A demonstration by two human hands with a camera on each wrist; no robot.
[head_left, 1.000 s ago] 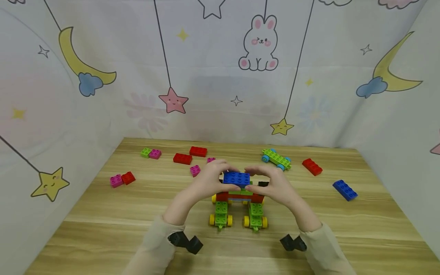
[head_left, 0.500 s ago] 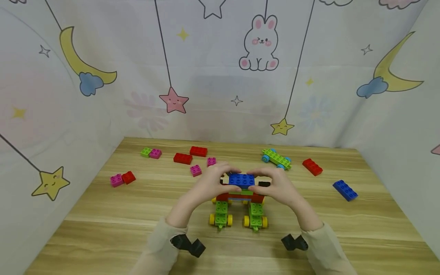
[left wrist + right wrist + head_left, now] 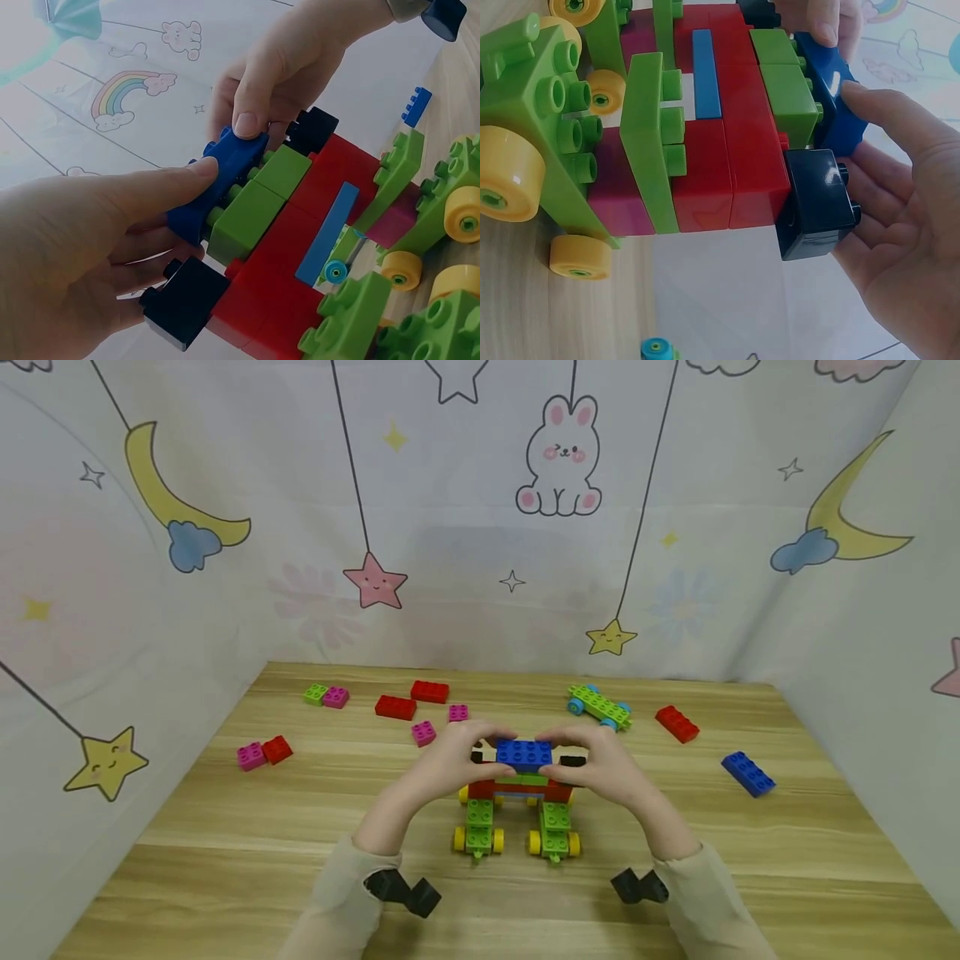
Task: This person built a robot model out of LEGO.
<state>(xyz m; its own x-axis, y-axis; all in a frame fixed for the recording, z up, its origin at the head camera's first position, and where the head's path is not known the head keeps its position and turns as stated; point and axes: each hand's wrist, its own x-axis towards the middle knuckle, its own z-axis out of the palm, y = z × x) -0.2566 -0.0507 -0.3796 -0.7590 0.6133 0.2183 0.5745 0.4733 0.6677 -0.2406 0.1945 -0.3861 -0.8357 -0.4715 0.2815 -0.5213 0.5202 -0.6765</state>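
Both hands grip a blue brick (image 3: 523,756) by its ends, above the middle of a block vehicle. My left hand (image 3: 450,760) has its thumb on the near side, fingers behind; my right hand (image 3: 598,768) mirrors it. Under the blue brick, two green bricks (image 3: 259,202) sit on red bricks (image 3: 274,262), and their studs still show below the blue brick in both wrist views. Black bricks (image 3: 817,199) stand at both ends of the red row. Below, green wheeled bases (image 3: 479,837) with yellow wheels (image 3: 506,174) carry the build.
Behind the build are red bricks (image 3: 395,707) and pink bricks (image 3: 423,732). A green base with blue wheels (image 3: 598,703) stands at the back right, near a red brick (image 3: 677,723) and a blue brick (image 3: 747,773). Pink and red pieces (image 3: 264,752) lie left. A printed cloth (image 3: 465,527) encloses the table.
Both hands have shifted the blue brick slightly right and down over the green bricks during the first half second. Since then hands and brick have stayed almost still.
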